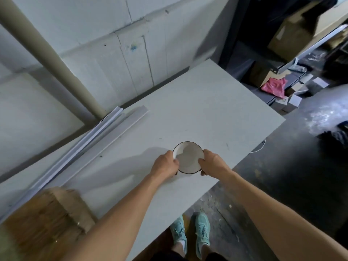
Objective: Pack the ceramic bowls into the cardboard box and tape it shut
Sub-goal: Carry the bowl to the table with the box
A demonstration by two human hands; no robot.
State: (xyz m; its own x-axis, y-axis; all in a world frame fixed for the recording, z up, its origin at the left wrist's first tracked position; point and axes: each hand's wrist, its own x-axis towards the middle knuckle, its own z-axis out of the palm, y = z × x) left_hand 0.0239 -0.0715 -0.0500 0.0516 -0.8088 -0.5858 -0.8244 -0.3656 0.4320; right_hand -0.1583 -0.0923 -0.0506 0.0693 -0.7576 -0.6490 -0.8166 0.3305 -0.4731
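A white ceramic bowl (188, 157) with a thin dark rim is held just above or on the white table (207, 110), near its right edge. My left hand (165, 164) grips the bowl's left rim. My right hand (212, 162) grips its right rim. Both thumbs lie inside the rim. A blurred brown cardboard stack or box (47, 219) sits at the table's near left corner, apart from the bowl.
Long white strips (98, 132) lie along the table's left side by a beige pipe (47, 55). Beyond the table's right edge are a dark floor, cardboard boxes (293, 34), a pink bag (275, 87), and a white cable (260, 147). My feet (190, 232) stand below the near edge.
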